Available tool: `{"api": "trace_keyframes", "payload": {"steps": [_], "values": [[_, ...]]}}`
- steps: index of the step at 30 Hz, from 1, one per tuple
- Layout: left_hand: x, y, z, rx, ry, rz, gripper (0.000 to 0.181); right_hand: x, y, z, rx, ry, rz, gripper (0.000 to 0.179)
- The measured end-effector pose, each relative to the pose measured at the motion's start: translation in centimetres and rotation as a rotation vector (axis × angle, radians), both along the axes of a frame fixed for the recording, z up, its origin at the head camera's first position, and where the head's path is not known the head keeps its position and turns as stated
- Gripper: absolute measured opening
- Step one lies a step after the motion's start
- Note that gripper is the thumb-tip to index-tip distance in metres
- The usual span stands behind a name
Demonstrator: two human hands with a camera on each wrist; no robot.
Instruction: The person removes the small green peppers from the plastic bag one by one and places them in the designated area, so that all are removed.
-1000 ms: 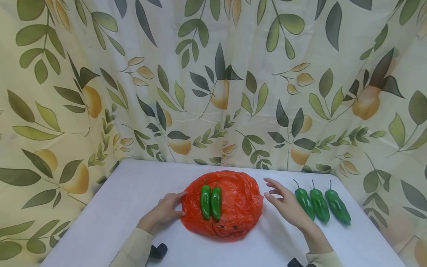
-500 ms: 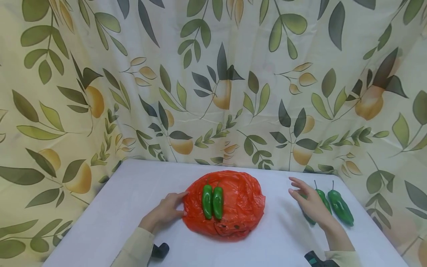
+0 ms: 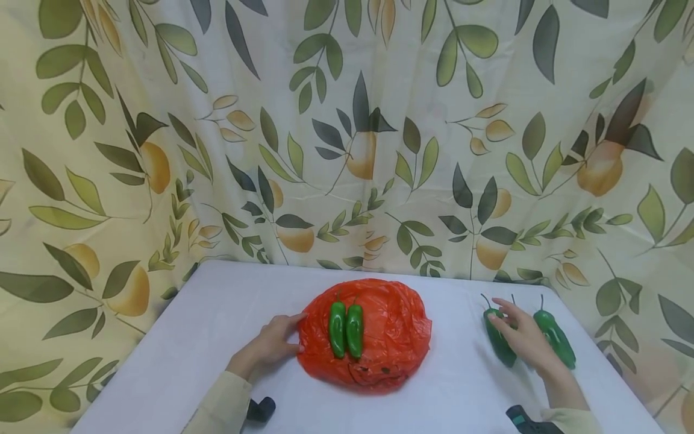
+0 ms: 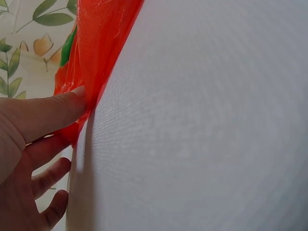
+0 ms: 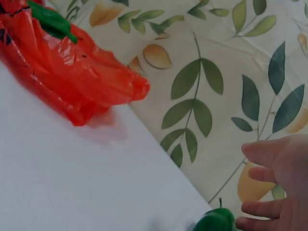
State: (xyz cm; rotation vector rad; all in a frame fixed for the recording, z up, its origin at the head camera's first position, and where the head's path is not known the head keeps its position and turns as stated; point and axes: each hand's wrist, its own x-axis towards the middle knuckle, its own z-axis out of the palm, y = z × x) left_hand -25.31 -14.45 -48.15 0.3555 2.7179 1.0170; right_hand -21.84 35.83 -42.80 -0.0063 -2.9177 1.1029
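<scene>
A crumpled red plastic bag (image 3: 401,325) lies on the white table with two slim green chili peppers (image 3: 338,330) side by side on top. My left hand (image 3: 268,346) pinches the bag's left edge between thumb and index finger; the other fingers are loosely bent in the left wrist view. My right hand (image 3: 523,334) is over a row of larger green peppers at the right, its fingers apart and holding nothing. The leftmost pepper (image 3: 501,346) is just by its fingertips, the middle one is mostly hidden under the hand, and the right one (image 3: 558,343) shows beyond it.
A white cloth covers the table (image 3: 233,301). Behind it hangs a curtain (image 3: 347,211) printed with leaves and fruit. Black straps with devices (image 3: 262,410) sit at both wrists.
My right hand has moved right, from beside the bag to above the row of green peppers. My left hand has stayed at the bag's edge.
</scene>
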Motion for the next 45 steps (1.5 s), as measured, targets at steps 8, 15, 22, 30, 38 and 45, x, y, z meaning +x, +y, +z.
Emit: {"api": "trace_keyframes", "payload": {"steps": [8,15,22,30,38,45], "values": [[0.0,0.0,0.0,0.0,0.002,-0.003,0.077,-0.7,0.2,-1.2,0.065,-0.074,-0.032,0.071],[0.0,-0.1,-0.1,-0.005,-0.012,0.008,0.077,-1.0,0.7,-1.9,0.099,-0.054,-0.045,0.066],[0.0,-0.1,0.0,-0.011,0.005,-0.002,0.076,-1.0,1.0,-2.3,0.165,-0.014,-0.023,0.056],[-0.1,-0.1,-0.2,-0.005,-0.004,0.004,0.078,-1.2,0.3,-3.2,0.195,-0.034,-0.01,0.056],[-0.2,-0.2,-0.2,-0.015,0.009,-0.018,0.077,-1.0,0.0,-3.3,0.217,0.009,0.046,0.054],[-0.1,-0.1,0.0,-0.024,0.023,-0.03,0.077,-0.8,-0.3,-3.1,0.217,-0.002,0.076,0.055]]}}
